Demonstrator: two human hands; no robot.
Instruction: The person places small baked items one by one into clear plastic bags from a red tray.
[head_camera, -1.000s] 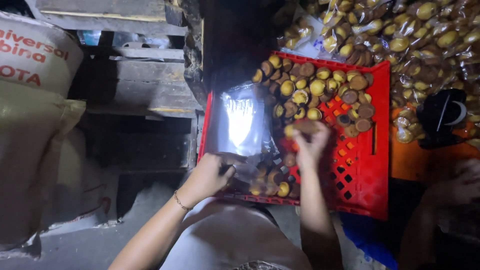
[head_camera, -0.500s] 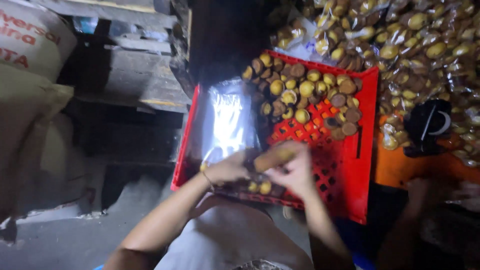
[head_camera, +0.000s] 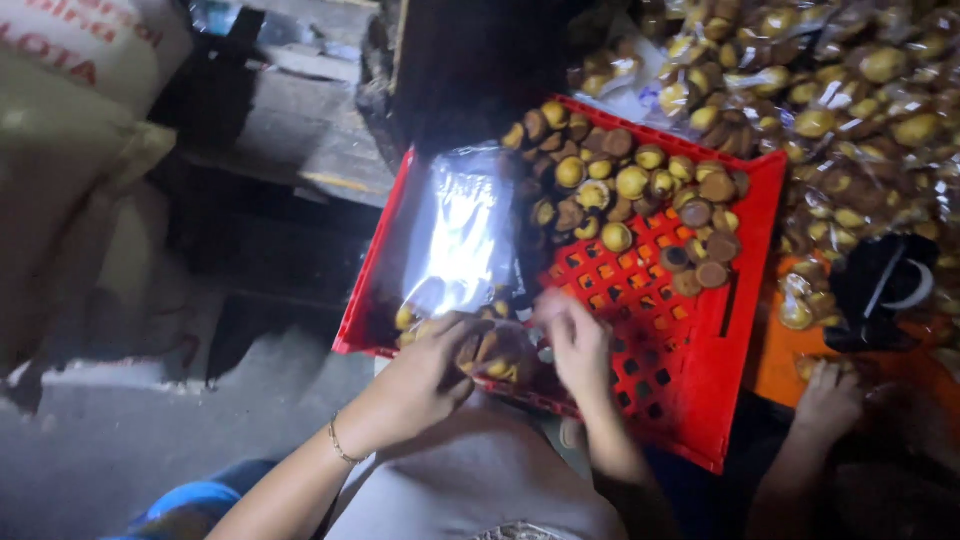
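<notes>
A red slotted plastic crate (head_camera: 700, 400) lies tilted in front of me, with several small round yellow and brown cakes (head_camera: 630, 185) heaped in its far half. A clear plastic bag (head_camera: 455, 235) lies along the crate's left side, with a few cakes at its near end. My left hand (head_camera: 425, 375) grips the bag's near end at the crate's front rim. My right hand (head_camera: 578, 340) is just right of it, fingers pinched at the bag's opening; what they hold is blurred.
Several sealed clear bags of the same cakes (head_camera: 850, 110) pile up at the far right. Another person's hand (head_camera: 825, 400) rests at the right by an orange surface (head_camera: 790, 370) and a black object (head_camera: 880, 290). White sacks (head_camera: 70, 130) stand at the left, and wooden boards (head_camera: 300, 130) behind.
My right hand has come back from the loose cakes to the bag's near end beside my left hand. The view has shifted, so the crate sits more to the right.
</notes>
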